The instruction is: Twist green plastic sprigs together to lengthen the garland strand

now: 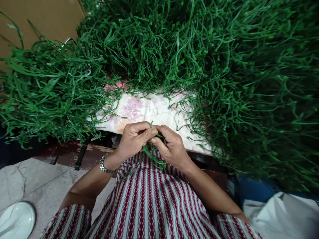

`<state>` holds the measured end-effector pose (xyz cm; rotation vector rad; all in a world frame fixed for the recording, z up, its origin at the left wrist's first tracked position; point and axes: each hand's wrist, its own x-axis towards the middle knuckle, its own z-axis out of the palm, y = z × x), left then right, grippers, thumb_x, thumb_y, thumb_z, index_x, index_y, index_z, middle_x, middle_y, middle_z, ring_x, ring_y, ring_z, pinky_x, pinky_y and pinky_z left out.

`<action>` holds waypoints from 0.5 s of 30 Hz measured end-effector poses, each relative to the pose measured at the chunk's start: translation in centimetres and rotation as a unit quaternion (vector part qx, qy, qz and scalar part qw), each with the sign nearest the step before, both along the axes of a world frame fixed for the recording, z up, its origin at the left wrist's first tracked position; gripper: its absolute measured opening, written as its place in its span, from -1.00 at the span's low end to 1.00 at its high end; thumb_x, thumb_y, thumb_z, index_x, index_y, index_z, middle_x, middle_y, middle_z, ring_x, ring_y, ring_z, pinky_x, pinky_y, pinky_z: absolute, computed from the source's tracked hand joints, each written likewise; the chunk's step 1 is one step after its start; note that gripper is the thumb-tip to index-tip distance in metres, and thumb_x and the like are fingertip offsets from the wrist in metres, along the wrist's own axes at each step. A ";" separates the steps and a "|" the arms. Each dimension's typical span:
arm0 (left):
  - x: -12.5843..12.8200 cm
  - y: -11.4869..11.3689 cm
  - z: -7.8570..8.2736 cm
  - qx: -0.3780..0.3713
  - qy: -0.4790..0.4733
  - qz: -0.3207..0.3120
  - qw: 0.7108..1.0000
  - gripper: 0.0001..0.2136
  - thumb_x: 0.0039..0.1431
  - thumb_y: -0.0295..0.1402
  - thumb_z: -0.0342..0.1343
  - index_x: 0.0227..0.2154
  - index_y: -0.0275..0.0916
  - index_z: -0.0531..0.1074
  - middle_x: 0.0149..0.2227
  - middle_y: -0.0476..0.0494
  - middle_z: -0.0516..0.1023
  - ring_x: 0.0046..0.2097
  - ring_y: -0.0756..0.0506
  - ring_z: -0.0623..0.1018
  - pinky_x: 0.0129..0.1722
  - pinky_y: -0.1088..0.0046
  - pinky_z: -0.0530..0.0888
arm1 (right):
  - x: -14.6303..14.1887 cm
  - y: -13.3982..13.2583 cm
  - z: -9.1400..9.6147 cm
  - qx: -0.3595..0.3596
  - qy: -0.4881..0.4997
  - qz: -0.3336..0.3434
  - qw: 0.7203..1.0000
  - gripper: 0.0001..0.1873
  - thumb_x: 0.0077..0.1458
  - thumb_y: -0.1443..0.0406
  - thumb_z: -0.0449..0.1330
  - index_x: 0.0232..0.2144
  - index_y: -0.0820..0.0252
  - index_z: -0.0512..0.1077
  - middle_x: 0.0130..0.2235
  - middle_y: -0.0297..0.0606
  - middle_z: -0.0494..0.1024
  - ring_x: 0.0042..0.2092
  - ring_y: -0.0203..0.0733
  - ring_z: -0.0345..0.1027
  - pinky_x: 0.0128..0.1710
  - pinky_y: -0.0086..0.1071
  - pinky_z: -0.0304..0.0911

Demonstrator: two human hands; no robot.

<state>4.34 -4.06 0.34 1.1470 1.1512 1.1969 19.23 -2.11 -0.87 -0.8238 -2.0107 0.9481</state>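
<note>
Thin green plastic-looking stems (152, 156) hang below my fingers, with one tip poking up above them. My left hand (133, 137), with a metal watch band at its wrist, pinches the stems between thumb and forefinger. Right against it, my right hand (171, 146) is also closed on the stems, its thumb and forefinger nearly touching those of the left. The exact spot where the fingers meet is hidden. Both hands are above the near edge of a white flowered cloth (159, 108).
Large heaps of green stems surround the cloth: one pile (50, 89) at left, one mass (161, 43) behind, another (254, 99) at right. A brown board (45, 20) stands at back left. A white round lid-like object (18, 220) is on the floor; a white bag (284, 215) lies lower right.
</note>
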 end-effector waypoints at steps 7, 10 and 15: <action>-1.1 -0.4 0.7 -0.032 -0.109 0.044 0.993 -0.78 0.04 -0.36 0.18 -0.64 -0.29 0.35 -0.65 0.06 0.25 -0.66 0.16 0.16 -0.69 0.59 0.06 | 0.8 0.1 0.2 0.095 -0.073 0.056 0.991 -0.83 0.16 0.37 0.02 -0.44 0.28 0.36 -0.48 -0.24 0.40 -0.41 -0.29 0.27 -0.43 -0.43 0.18; -2.9 -0.1 2.1 0.050 -0.165 0.163 0.971 -0.82 0.04 -0.40 0.17 -0.61 -0.27 0.35 -0.68 0.12 0.15 -0.69 0.16 0.11 -0.68 0.58 0.10 | 2.5 0.0 1.5 0.085 -0.091 0.110 0.986 -0.84 0.15 0.39 0.03 -0.44 0.27 0.37 -0.51 -0.28 0.39 -0.43 -0.31 0.26 -0.46 -0.44 0.17; -3.3 0.6 3.2 0.004 -0.107 0.072 0.992 -0.75 0.02 -0.36 0.19 -0.68 -0.31 0.32 -0.68 0.05 0.27 -0.69 0.13 0.22 -0.68 0.56 0.13 | 8.3 0.8 6.5 0.137 -0.112 -0.103 0.979 -0.89 0.10 0.39 0.13 -0.29 0.18 0.43 -0.36 -0.27 0.46 -0.34 -0.30 0.34 -0.34 -0.44 0.25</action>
